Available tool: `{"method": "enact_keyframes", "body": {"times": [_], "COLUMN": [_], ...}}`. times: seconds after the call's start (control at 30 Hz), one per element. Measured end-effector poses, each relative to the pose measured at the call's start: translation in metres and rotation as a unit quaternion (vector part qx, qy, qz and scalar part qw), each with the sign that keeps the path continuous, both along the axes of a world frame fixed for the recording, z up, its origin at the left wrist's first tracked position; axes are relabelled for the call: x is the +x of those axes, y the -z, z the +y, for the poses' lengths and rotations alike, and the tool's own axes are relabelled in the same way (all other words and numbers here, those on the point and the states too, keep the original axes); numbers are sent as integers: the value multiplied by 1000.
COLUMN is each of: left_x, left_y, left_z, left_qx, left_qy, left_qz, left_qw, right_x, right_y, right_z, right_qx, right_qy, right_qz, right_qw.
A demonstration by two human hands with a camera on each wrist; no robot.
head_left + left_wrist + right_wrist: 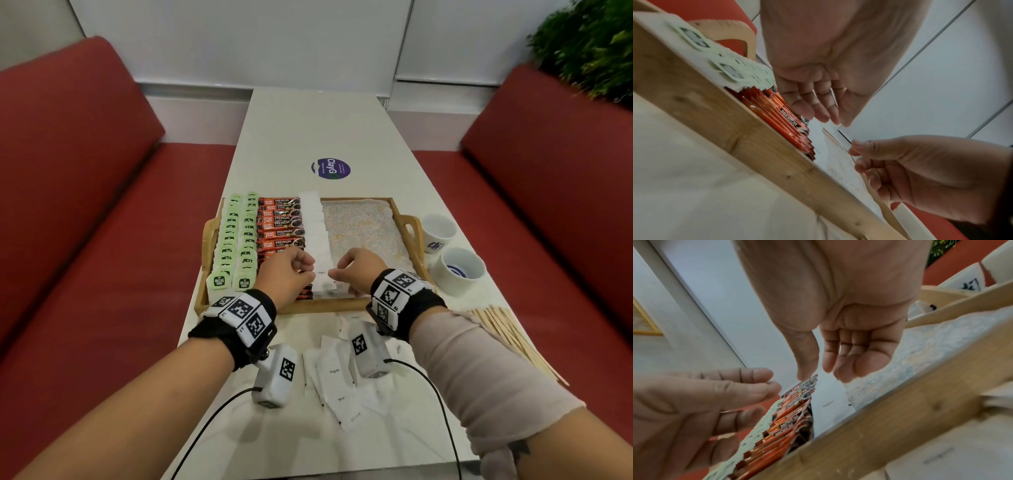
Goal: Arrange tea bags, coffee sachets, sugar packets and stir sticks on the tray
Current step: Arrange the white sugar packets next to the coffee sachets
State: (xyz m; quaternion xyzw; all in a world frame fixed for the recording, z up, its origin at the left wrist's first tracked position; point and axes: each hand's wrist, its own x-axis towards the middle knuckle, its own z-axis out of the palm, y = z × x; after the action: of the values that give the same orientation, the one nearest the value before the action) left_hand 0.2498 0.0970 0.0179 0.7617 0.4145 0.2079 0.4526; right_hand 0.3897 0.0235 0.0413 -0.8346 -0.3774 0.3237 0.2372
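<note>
So the risk at this point was pretty obvious: the sugar packet I was setting down was light and slippery, and my knuckles were right beside the coffee sachets. One careless nudge could've shoved that neat overlapped row out of line, or slid the white column crooked.

My left hand hovered over the near end of the tray, fingers loosely curled and a bit apart, not clearly gripping anything. My right hand sat opposite, thumb and fingertips just off the packet's edge, relaxed and slightly open.

The packet lay inside the tray at the near end of the sugar column, with tea bags at far left. More loose sugar packets and the stir sticks waited on the table.
</note>
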Motion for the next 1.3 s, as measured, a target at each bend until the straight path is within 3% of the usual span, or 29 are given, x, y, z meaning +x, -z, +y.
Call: {"method": "enact_keyframes", "body": {"times": [0.4,0.6,0.9,1.1,1.3], "left_x": [-23,-33,-39,-39,-53], "left_y": [10,18,13,13,24], "left_z": [-58,-63,-72,-72,-70], "left_qx": [-3,5,48,-9,-136], "left_qy": [76,109,169,175,137], "left_qz": [115,231,312,305,210], "left_qw": [990,967,934,936,959], "right_x": [-39,-58,-91,-105,-115], "right_y": [16,18,34,45,51], "right_z": [-70,-92,-125,-123,-118], "right_qx": [-17,-73,-146,-111,-51], "right_qy": [-33,-39,-54,-18,13], "right_qz": [-2,-37,-115,-103,-82], "right_qw": [999,996,981,988,995]}}
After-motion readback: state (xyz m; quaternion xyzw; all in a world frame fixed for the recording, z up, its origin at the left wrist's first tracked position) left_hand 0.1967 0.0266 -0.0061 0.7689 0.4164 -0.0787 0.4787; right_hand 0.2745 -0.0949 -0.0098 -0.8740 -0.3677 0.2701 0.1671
